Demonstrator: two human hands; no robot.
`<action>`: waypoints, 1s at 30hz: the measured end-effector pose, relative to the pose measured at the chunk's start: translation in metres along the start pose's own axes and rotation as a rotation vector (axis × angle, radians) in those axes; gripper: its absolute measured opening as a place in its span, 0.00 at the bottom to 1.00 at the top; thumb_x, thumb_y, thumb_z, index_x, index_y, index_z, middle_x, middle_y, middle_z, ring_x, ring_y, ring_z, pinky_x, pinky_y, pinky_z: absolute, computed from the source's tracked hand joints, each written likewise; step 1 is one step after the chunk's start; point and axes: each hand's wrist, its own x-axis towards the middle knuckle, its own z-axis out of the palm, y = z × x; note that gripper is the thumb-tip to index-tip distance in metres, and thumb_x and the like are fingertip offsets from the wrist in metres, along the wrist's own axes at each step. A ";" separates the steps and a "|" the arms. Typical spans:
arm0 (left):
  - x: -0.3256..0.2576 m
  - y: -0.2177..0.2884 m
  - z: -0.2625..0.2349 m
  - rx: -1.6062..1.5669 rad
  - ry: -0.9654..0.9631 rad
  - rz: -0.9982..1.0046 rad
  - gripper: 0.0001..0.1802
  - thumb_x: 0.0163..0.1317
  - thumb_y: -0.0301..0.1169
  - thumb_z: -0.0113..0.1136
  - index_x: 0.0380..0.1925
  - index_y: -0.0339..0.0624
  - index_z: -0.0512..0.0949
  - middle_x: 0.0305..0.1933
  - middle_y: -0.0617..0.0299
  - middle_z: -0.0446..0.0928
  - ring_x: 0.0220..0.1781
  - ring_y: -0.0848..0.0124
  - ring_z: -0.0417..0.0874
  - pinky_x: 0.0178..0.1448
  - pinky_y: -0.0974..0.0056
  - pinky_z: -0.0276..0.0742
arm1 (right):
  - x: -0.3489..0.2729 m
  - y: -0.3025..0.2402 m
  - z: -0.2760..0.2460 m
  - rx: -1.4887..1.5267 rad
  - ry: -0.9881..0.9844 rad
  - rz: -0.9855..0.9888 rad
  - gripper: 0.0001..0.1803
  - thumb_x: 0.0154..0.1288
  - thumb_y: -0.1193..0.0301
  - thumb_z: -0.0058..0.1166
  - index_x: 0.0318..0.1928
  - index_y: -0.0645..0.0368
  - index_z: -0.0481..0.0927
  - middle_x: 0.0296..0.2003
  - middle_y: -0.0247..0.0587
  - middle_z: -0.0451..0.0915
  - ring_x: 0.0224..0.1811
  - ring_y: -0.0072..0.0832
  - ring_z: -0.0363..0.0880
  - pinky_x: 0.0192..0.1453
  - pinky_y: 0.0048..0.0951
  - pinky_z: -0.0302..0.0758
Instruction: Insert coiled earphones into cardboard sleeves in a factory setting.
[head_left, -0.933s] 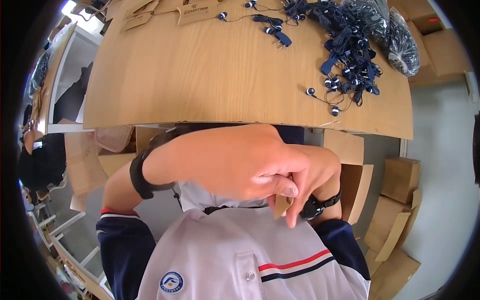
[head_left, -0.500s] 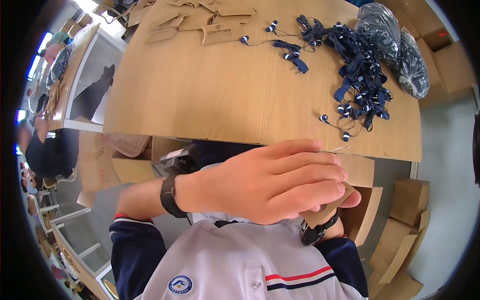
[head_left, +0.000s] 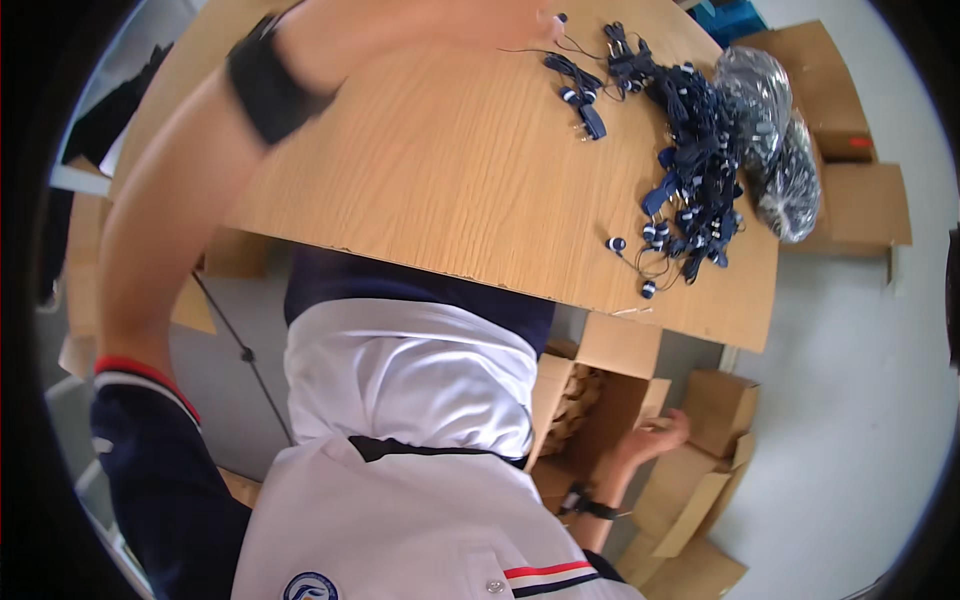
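1. The heap of dark-blue earphones (head_left: 705, 165) lies toward the right of the wooden table (head_left: 420, 180), with two-pin plugs and white-ringed earbuds poking out.
2. Left of the heap lies a separate earphone bundle (head_left: 572, 72), its cord tied up.
3. The left hand (head_left: 500, 28), farther left of the heap, is blurred and cut by the upper edge; its fingertips are beside a small earbud (head_left: 561, 18) — whether they grip it, I cannot tell.
4. The right hand (head_left: 655, 436), nearer the person than the heap, is loosely spread, with nothing visible in it.
5. Judging by the heap's bulk, much is left; a quantity of folded brown cardboard pieces (head_left: 574, 405) already sits boxed.
6. Those pieces fill part of the open carton (head_left: 618, 345), below the heap's near end.
7. Just right of the heap, two clear plastic bags (head_left: 755, 100) hold dark contents — probably more earphones.
8. Beyond those bags stand brown cartons (head_left: 865, 205), their insides mostly hidden.
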 end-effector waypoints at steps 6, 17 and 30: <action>0.057 -0.071 0.050 0.172 0.123 0.116 0.21 0.62 0.36 0.53 0.49 0.29 0.71 0.47 0.37 0.78 0.50 0.44 0.79 0.54 0.47 0.73 | 0.043 -0.044 0.000 0.222 0.046 -0.024 0.27 0.57 0.77 0.62 0.58 0.64 0.70 0.54 0.48 0.72 0.57 0.42 0.70 0.64 0.42 0.66; -0.010 -0.095 0.057 0.059 0.123 0.189 0.27 0.66 0.34 0.51 0.64 0.41 0.64 0.65 0.52 0.66 0.69 0.56 0.64 0.73 0.58 0.56 | 0.299 -0.287 0.042 0.587 -0.219 -1.318 0.22 0.50 0.83 0.61 0.49 0.55 0.80 0.46 0.37 0.81 0.47 0.37 0.78 0.50 0.34 0.77; -0.042 -0.056 0.022 0.076 0.208 0.216 0.29 0.66 0.31 0.53 0.65 0.37 0.58 0.64 0.55 0.71 0.66 0.64 0.69 0.71 0.61 0.60 | 0.291 -0.346 0.067 0.720 -0.449 -1.347 0.18 0.58 0.82 0.53 0.50 0.56 0.75 0.48 0.41 0.75 0.51 0.43 0.75 0.53 0.37 0.75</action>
